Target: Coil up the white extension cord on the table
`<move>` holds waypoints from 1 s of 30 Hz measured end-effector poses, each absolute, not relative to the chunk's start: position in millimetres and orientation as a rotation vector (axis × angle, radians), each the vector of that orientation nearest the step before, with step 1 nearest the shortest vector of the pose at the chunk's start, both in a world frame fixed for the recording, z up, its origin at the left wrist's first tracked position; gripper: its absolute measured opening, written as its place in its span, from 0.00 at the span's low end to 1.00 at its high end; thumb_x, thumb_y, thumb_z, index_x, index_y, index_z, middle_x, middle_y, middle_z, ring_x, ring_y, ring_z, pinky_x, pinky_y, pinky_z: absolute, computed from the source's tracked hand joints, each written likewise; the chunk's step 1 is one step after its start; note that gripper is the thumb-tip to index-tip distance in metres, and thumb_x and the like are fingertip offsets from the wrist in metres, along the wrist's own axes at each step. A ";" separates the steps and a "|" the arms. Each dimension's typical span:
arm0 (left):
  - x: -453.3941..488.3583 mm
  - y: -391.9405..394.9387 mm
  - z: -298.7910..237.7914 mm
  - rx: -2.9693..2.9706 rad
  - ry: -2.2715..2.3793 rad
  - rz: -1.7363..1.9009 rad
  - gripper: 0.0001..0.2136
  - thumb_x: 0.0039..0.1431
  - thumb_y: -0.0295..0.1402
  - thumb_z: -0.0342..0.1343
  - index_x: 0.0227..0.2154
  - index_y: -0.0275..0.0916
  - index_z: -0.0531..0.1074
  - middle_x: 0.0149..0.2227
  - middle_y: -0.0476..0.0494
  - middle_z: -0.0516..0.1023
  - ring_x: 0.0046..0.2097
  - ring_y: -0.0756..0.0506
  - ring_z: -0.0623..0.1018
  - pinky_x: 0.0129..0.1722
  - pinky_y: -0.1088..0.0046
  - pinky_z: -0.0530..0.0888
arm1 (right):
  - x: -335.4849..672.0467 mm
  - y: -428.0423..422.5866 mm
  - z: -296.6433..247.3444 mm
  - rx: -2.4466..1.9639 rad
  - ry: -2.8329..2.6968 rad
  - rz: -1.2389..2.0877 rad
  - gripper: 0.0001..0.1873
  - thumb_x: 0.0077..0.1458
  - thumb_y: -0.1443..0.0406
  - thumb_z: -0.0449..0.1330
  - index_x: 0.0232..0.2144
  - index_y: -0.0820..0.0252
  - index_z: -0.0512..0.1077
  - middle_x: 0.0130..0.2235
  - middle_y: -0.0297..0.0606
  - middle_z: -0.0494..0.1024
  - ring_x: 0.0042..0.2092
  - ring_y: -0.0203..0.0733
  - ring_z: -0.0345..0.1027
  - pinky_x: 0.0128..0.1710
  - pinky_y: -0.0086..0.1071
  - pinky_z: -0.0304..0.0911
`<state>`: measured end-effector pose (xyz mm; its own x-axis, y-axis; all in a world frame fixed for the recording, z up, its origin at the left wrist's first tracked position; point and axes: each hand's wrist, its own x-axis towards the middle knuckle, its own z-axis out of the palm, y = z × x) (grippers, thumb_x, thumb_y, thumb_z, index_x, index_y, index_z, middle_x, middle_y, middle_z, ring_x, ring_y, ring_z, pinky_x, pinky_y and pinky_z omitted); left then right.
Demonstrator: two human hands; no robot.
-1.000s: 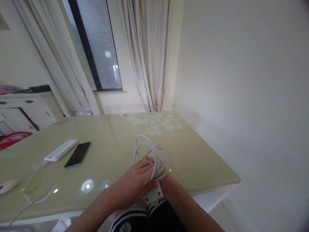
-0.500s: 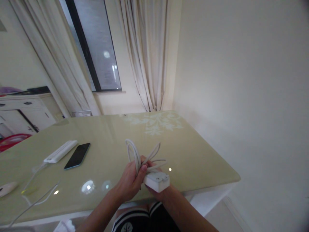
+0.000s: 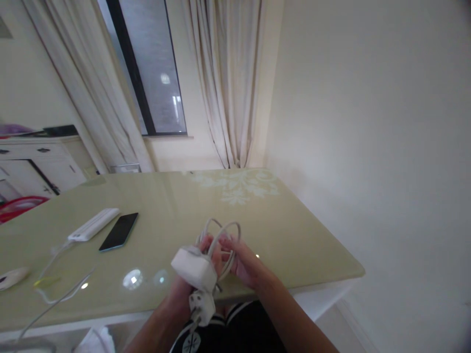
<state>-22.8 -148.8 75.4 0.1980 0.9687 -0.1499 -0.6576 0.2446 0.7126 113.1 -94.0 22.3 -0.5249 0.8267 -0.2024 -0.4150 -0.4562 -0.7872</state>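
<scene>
Both my hands are at a looped white extension cord (image 3: 235, 230) near the table's front edge. My left hand (image 3: 214, 251) is closed around the coiled cable, partly hidden behind the cord's white block (image 3: 195, 267). Below the block hangs a smaller white plug piece (image 3: 202, 307) with dark holes, in front of my left wrist. My right hand (image 3: 243, 262) pinches the loops from the right, its fingertips close to those of my left hand. The loops stand up above both hands.
On the left of the glossy table (image 3: 294, 230) lie a black phone (image 3: 118, 232), a white power strip (image 3: 93, 225) with a cord, a thin cable (image 3: 61, 299) and a white mouse-like object (image 3: 13, 278). A wall (image 3: 368, 147) borders the right side.
The white block has swung from the right of my hands to the left, over my left wrist, and the smaller plug piece now shows. My right hand has come out from behind the block.
</scene>
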 end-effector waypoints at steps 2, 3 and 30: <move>-26.6 -148.5 78.0 0.521 0.508 1.219 0.16 0.64 0.37 0.59 0.22 0.39 0.63 0.17 0.54 0.60 0.18 0.53 0.62 0.20 0.76 0.64 | 108.8 -99.8 22.2 -0.697 -0.837 2.210 0.26 0.49 0.52 0.70 0.45 0.62 0.73 0.40 0.42 0.81 0.35 0.42 0.76 0.37 0.36 0.71; -29.0 -148.8 79.4 0.496 0.442 1.236 0.16 0.65 0.35 0.57 0.23 0.39 0.63 0.17 0.55 0.59 0.17 0.53 0.61 0.20 0.76 0.64 | 106.4 -103.0 21.2 -0.694 -0.821 2.262 0.23 0.51 0.52 0.69 0.42 0.63 0.74 0.38 0.41 0.81 0.34 0.40 0.75 0.37 0.35 0.70; -24.4 -144.3 57.8 -0.130 0.572 1.580 0.24 0.69 0.49 0.49 0.50 0.31 0.73 0.39 0.34 0.80 0.33 0.44 0.80 0.41 0.57 0.83 | 118.6 -73.5 36.0 -0.998 -0.230 1.853 0.08 0.59 0.67 0.67 0.30 0.65 0.73 0.21 0.30 0.73 0.19 0.25 0.64 0.20 0.18 0.62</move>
